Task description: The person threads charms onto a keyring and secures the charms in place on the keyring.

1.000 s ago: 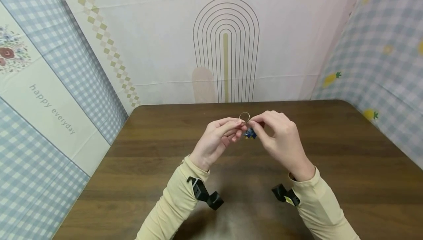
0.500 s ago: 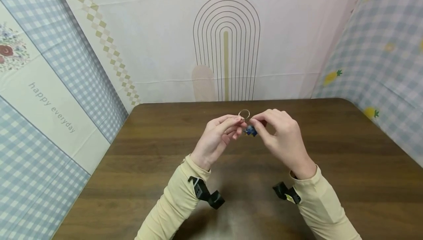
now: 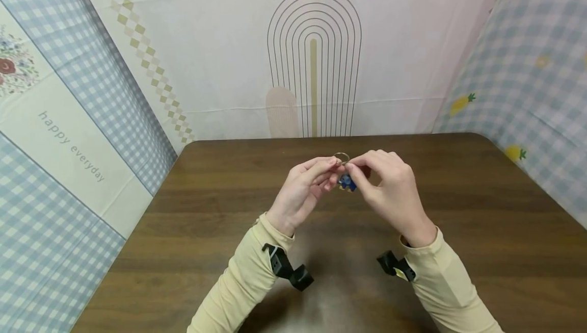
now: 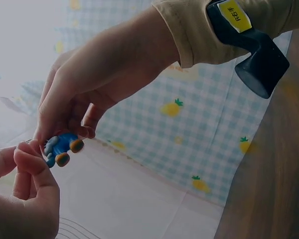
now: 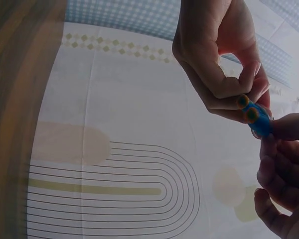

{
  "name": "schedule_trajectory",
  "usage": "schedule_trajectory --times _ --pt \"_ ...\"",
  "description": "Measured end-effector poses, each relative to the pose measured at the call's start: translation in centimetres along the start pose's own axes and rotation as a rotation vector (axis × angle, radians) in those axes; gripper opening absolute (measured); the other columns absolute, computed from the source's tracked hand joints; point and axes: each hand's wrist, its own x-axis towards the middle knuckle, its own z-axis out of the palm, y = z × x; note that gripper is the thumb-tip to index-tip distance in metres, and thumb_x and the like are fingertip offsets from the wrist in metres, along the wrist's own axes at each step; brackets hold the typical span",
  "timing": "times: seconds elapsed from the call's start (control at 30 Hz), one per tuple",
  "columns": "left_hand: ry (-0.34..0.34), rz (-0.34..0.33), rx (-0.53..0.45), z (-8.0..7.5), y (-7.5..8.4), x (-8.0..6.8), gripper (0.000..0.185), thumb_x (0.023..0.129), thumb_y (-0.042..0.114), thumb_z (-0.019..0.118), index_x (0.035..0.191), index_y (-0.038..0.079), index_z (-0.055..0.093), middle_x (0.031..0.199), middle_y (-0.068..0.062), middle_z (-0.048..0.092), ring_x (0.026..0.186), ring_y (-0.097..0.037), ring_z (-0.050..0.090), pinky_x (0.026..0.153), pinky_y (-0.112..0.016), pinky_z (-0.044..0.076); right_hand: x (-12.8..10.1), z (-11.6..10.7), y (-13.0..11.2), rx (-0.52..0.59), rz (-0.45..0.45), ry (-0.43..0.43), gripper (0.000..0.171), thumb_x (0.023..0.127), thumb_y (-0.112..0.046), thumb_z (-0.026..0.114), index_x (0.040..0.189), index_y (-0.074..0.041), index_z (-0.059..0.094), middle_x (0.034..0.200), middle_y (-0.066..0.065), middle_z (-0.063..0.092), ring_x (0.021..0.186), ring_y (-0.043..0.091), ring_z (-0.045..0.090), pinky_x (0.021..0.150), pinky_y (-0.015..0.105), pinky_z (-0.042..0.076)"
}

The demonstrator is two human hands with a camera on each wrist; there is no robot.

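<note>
Both hands meet above the table, working on a keychain. Its gold-coloured split ring (image 3: 341, 153) stands up between the fingertips, and a small blue figurine (image 3: 347, 183) with yellow-orange feet hangs below. My left hand (image 3: 300, 190) pinches the ring's lower left side between thumb and forefinger, other fingers loosely curled. From the right, my right hand (image 3: 390, 193) pinches at the ring's lower right edge, by the top of the figurine. In the left wrist view the figurine (image 4: 63, 144) dangles under the right fingers; the right wrist view shows its feet and blue body (image 5: 259, 122) between both hands.
A brown wooden table (image 3: 220, 190) lies beneath the hands. White patterned cloth (image 3: 220, 57) hangs behind its far edge, with blue checked cloth (image 3: 541, 93) at the sides. Black wrist cameras (image 3: 289, 269) are strapped over the cream sleeves (image 3: 249, 266).
The ring has tipped to a flatter angle between the fingertips, and the figurine has turned a little beneath it. Both hands keep nearly the same place and grip.
</note>
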Motion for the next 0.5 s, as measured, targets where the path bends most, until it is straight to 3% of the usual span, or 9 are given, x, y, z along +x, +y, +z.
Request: schedule_trajectory --times 0.3,0.5 --pt "0.035 0.047 -0.015 0.36 -0.11 -0.22 0.027 0.097 0.003 0.051 0.084 0.015 0.072 0.08 0.004 0.072 0.069 -0.005 0.057 0.064 -0.014 0.044 -0.13 -0.07 -0.31 0.015 0.034 0.019 0.007 0.082 0.001 0.071 0.079 -0.006 0.071 0.063 0.0 0.06 0.06 0.008 0.045 0.065 0.024 0.033" --pt "0.045 0.075 0.009 0.42 -0.11 -0.24 0.027 0.096 0.002 0.054 0.083 0.015 0.073 0.079 0.004 0.072 0.065 -0.006 0.052 0.061 -0.016 0.041 -0.11 -0.08 -0.43 0.01 0.006 0.018 0.007 0.081 0.002 0.072 0.08 -0.005 0.07 0.063 0.001 0.059 0.06 0.01 0.045 0.065 0.024 0.033"
